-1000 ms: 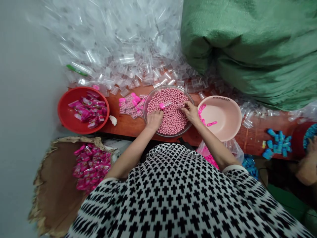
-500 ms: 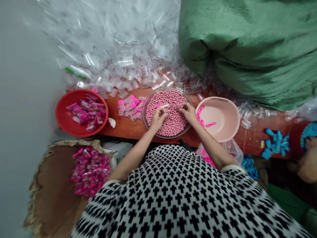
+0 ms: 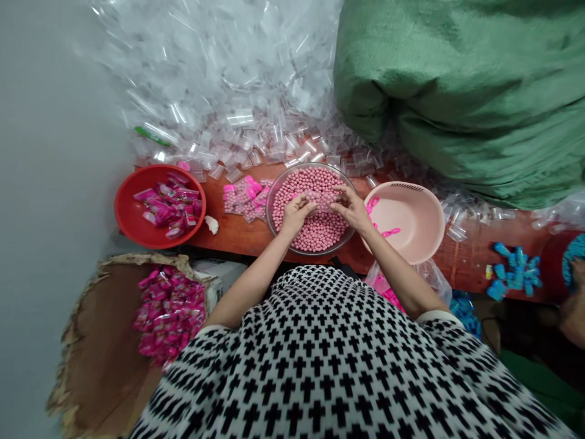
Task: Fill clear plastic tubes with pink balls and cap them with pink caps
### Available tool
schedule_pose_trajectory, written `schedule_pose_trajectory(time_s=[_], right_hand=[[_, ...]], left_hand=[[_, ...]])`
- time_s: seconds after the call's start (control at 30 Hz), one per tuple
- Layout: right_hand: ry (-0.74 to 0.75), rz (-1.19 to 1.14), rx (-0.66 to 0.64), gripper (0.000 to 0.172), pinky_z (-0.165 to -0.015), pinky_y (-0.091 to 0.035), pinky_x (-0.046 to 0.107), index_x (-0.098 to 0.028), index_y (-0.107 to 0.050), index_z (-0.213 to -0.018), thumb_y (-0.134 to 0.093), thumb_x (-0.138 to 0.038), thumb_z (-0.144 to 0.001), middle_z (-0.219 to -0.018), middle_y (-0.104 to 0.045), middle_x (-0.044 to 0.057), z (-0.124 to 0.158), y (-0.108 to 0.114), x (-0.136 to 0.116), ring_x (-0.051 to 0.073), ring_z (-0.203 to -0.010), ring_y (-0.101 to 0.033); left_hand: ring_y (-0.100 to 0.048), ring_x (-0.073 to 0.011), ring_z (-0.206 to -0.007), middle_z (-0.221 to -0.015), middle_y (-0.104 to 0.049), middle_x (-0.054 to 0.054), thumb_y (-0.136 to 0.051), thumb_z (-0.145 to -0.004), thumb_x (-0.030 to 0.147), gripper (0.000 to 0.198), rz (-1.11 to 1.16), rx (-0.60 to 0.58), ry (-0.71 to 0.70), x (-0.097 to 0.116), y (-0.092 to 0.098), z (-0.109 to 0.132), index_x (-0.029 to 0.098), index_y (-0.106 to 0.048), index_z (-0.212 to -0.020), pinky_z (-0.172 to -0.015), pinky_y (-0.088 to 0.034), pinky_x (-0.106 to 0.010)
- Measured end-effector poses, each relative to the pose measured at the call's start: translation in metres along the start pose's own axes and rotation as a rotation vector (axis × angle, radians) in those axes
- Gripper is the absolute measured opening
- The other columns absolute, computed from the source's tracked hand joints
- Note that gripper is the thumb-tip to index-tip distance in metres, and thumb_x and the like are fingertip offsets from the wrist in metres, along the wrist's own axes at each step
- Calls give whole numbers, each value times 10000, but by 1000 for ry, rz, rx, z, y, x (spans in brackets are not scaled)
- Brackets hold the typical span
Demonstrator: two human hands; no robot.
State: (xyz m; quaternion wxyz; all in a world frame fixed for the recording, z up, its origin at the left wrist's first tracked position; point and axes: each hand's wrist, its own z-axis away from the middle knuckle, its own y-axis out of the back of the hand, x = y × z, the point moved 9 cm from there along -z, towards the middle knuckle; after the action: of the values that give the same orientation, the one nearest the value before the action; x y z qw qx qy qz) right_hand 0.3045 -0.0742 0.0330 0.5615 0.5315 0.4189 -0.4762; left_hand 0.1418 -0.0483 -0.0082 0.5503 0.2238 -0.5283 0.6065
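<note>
Over a metal bowl (image 3: 269,210) full of round pink beads (image 3: 313,242), both hands meet at a clear plastic container (image 3: 322,200) with pink beads showing in it. My left hand (image 3: 297,214) is closed on its left end, and my right hand (image 3: 350,208) pinches the right end. Whether the container is one piece or two pieces put together cannot be made out. Left of the bowl lie several bead-filled clear containers with pink caps (image 3: 251,188). A pale pink basin (image 3: 406,222) on the right holds several bright pink pieces (image 3: 390,232).
A red basin (image 3: 128,213) holds pink packets. Clear plastic containers (image 3: 240,117) are heaped along the back beside a large green sack (image 3: 439,67). A cardboard box (image 3: 100,329) with pink packets stands lower left. Blue pieces (image 3: 514,268) and another person's hand (image 3: 578,271) are at the right.
My hands were apart, the left with a pink-capped clear tube and the right low over the beads. They have come together at the clear container. The whole view has shifted slightly.
</note>
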Motion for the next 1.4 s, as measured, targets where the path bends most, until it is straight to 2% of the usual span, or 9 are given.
schedule_pose_trajectory(time_s=[0.17, 0.33, 0.43, 0.6, 0.77, 0.9, 1.07, 1.23, 1.4], right_hand=[[-82, 4, 74, 405, -816, -511, 341, -213, -589, -1076, -684, -373, -716, -865, -600, -2, -3, 6, 19, 164, -816, -582], [-41, -108, -46, 428, -819, -515, 319, -213, -592, -1064, -731, -397, -704, -979, -625, 21, -1, -3, 1, 163, -865, -604], [-20, -118, -93, 423, -816, -518, 308, -206, -600, -1044, -748, -413, -707, -977, -626, 21, 0, -7, -10, 161, -877, -607], [-30, -137, -127, 431, -775, -534, 306, -213, -588, -1030, -735, -469, -715, -960, -615, 17, 0, -13, -11, 158, -847, -606], [-59, -157, -106, 439, -763, -531, 299, -224, -565, -1012, -751, -444, -681, -960, -601, 8, 0, -8, -1, 154, -845, -600], [-93, 53, 33, 340, -791, -517, 327, -222, -565, -1009, -670, -357, -715, -905, -612, 1, -1, 6, 22, 163, -819, -594], [-199, 455, 158, 279, -867, -490, 401, -198, -575, -1037, -603, -234, -761, -833, -655, 26, -4, 10, 43, 210, -809, -607], [57, 454, 68, 297, -929, -474, 423, -183, -600, -1125, -575, -291, -850, -1080, -661, 108, -2, 6, -4, 235, -960, -610], [373, 344, -268, 308, -976, -463, 396, -273, -605, -1205, -497, -379, -937, -1187, -619, 63, 12, -8, -62, 211, -1143, -553]], left_hand=[[-666, -183, -912, -1041, -686, -51, -773, -661, 468, 541, -107, -5, -44, 1, 5, -3, 190, -602, -1092, -828, -578, -368], [-651, -203, -985, -1148, -657, -76, -753, -684, 515, 584, -173, 2, -25, -8, 8, -2, 194, -602, -1148, -824, -574, -359], [-624, -232, -1082, -1259, -608, -101, -678, -753, 566, 595, -220, -55, -26, -9, -4, 1, 196, -581, -1209, -871, -556, -371], [-498, -265, -1277, -1377, -513, -111, -784, -659, 528, 782, -329, -106, -182, 12, -28, 6, 210, -504, -1316, -1029, -461, -364], [-611, -227, -1120, -1312, -556, -92, -678, -763, 554, 636, -230, -70, -106, 5, -25, 4, 250, -515, -1297, -899, -541, -339], [-653, -188, -1040, -1238, -613, -69, -637, -797, 519, 481, -140, 31, -72, -3, -4, 3, 259, -562, -1194, -860, -567, -330], [-683, -170, -966, -1135, -648, -41, -686, -752, 521, 520, -143, 38, -19, -6, 3, 9, 265, -559, -1186, -809, -594, -313], [-696, -178, -875, -959, -676, -26, -779, -666, 491, 575, -95, -41, 25, -5, -8, 17, 196, -608, -1130, -818, -607, -369], [-688, -195, -872, -960, -710, -38, -788, -658, 490, 540, -138, -143, 66, -7, -23, 18, 164, -675, -1073, -837, -593, -397]])
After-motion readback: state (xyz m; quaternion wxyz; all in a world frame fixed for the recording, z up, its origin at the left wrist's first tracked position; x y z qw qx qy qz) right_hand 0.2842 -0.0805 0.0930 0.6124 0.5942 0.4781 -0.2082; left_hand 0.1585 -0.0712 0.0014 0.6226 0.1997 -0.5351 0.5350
